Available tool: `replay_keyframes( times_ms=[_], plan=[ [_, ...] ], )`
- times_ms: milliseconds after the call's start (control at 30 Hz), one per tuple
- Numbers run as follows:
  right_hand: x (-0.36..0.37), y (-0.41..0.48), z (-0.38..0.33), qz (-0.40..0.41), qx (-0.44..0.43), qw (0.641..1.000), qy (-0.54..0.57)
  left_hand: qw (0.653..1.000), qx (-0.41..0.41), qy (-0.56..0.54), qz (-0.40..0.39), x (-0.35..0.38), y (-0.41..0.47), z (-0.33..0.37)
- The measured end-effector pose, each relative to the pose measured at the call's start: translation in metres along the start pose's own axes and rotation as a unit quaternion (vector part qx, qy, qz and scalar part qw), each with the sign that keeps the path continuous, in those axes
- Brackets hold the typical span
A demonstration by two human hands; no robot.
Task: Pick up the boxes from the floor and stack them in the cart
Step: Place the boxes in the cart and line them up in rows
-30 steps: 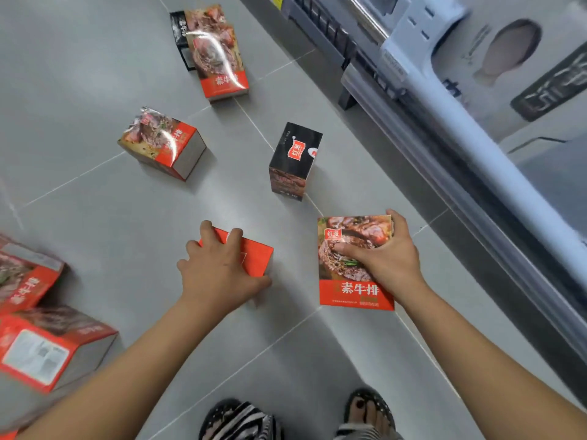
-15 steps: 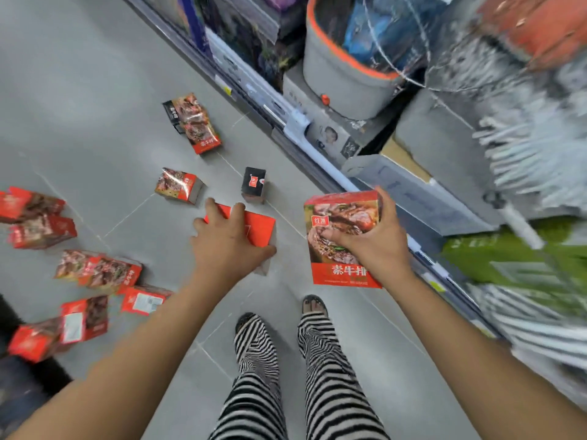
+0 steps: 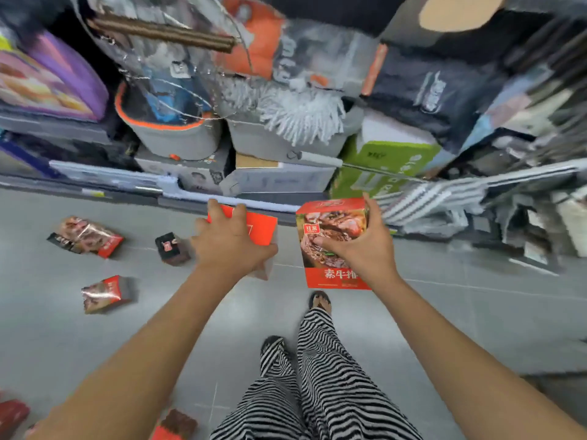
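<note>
Carry step: one box (image 3: 259, 228) is gripped in the left hand (image 3: 230, 246), another box (image 3: 333, 246) in the right hand (image 3: 362, 249) — the cart, unseen, must be located next.

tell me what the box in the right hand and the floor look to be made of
Box in the right hand: probably printed cardboard with a glossy finish; it has sharp folded edges, flat faces and a colour food photo with a slight sheen.

Floor: apparently large grey tiles, matte to satin; thin straight grout lines cross it and there is only faint glare. Ceramic or stone cannot be told apart.
</note>
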State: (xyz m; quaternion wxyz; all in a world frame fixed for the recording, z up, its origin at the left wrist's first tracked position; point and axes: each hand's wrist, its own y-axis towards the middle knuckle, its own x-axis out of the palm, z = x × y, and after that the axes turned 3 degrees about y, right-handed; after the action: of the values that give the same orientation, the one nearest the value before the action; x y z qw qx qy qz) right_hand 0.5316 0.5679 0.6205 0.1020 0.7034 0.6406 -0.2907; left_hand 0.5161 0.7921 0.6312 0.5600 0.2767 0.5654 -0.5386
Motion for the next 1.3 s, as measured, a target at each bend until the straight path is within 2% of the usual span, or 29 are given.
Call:
replay_keyframes(
  times_ms=[233,600,967,1133,1300],
  plan=[
    [-0.132,-0.048,0.053,0.171,0.068,0.983,0.006,0.975,0.206,0.074,-0.032,-0.001,-0.032,0.146],
    [-0.355,-0.166,0.189,0.405,0.182,0.894,0.063,0.866,0.477,0.138,-0.048,0.041,-0.167,0.422],
    [-0.563,-0.309,0.336,0.564,0.216,0.792,0.092,0.783,0.604,0.119,-0.083,0.105,-0.366,0.664],
    [-0.615,-0.332,0.388,0.624,0.226,0.737,0.128,0.745,0.65,0.112,-0.099,0.137,-0.428,0.741],
    [-0.652,-0.329,0.446,0.648,0.264,0.7,0.138,0.703,0.686,0.152,-0.108,0.192,-0.465,0.813]
  ],
)
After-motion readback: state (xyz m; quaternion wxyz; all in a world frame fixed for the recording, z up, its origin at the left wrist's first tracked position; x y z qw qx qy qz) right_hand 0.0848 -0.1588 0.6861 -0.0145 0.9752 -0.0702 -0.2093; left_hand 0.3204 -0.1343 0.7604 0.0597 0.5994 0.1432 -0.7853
